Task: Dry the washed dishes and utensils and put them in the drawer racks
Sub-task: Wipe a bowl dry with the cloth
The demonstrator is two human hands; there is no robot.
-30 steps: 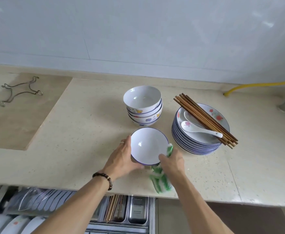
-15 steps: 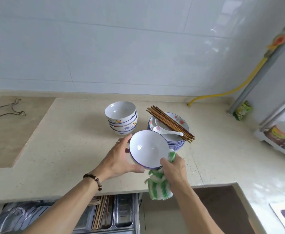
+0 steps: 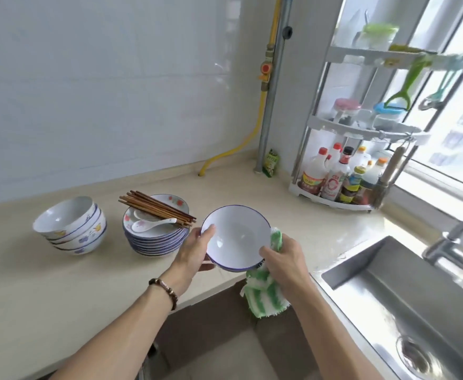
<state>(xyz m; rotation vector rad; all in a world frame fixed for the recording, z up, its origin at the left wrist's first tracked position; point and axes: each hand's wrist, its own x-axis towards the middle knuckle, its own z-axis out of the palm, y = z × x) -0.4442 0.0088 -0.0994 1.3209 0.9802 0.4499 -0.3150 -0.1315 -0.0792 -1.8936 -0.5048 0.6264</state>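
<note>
Bowl in hand: a white bowl with a blue rim [image 3: 236,237] is being held above the front edge of the countertop [image 3: 46,283], its opening tilting toward the camera.
Left hand: the left hand [image 3: 194,250] is gripping the bowl's left side, thumb lying over the rim inside, fingers curling underneath; a beaded bracelet [image 3: 166,290] is sitting on that wrist.
Right hand: the right hand [image 3: 285,259] is clutching a green-and-white striped cloth [image 3: 264,294] and pressing it against the bowl's right outer wall, thumb reaching to the rim; most of the cloth is hanging below the hand.
Waiting bowls: a stack of patterned bowls [image 3: 71,229] is standing on the countertop, well left of the hands.
Waiting plates: a stack of blue-edged plates [image 3: 153,239] is sitting just beside that stack, carrying a bundle of brown chopsticks [image 3: 156,208] and a white ceramic spoon [image 3: 151,224] on top.
Right side: a steel sink [image 3: 389,292] and faucet [image 3: 455,234] are showing, with a corner rack of bottles [image 3: 342,176] behind.
</note>
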